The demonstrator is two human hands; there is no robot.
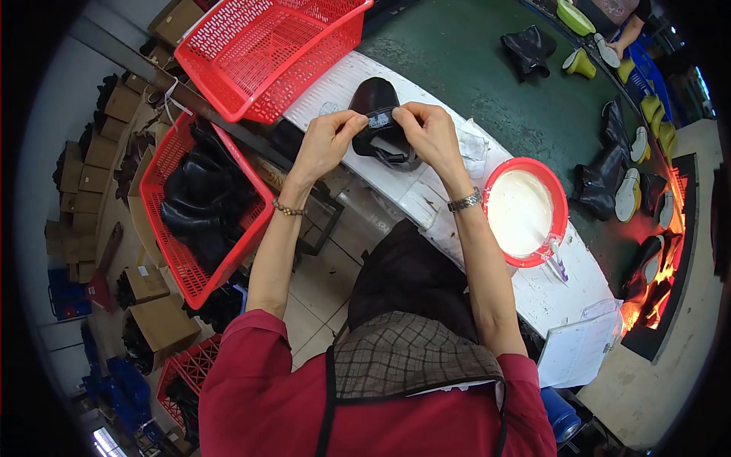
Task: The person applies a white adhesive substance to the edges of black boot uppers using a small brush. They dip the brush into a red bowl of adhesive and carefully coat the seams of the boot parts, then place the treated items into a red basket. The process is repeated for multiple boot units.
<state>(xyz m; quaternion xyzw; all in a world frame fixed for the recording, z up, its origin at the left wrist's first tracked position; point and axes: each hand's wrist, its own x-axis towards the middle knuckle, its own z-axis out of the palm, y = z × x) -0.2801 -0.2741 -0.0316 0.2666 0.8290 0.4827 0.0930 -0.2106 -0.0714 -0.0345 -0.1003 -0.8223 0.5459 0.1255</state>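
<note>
Label (378,120) — pale, print unreadable | left hand (329,141), right hand (430,135) — both pinching black shoe (373,94) beside it

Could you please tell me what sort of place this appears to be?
Likely a footwear workshop: the left hand and right hand grip a black shoe, black boots are on a green table, and a red bowl holds something white.

Fairly bright, even light falls around the black shoe (373,93), where detail is clear; well right of the shoe an orange glow (659,293) flares, and beyond the shoe the green table (457,68) shines softly (the fisheye bends outlying edges).
</note>
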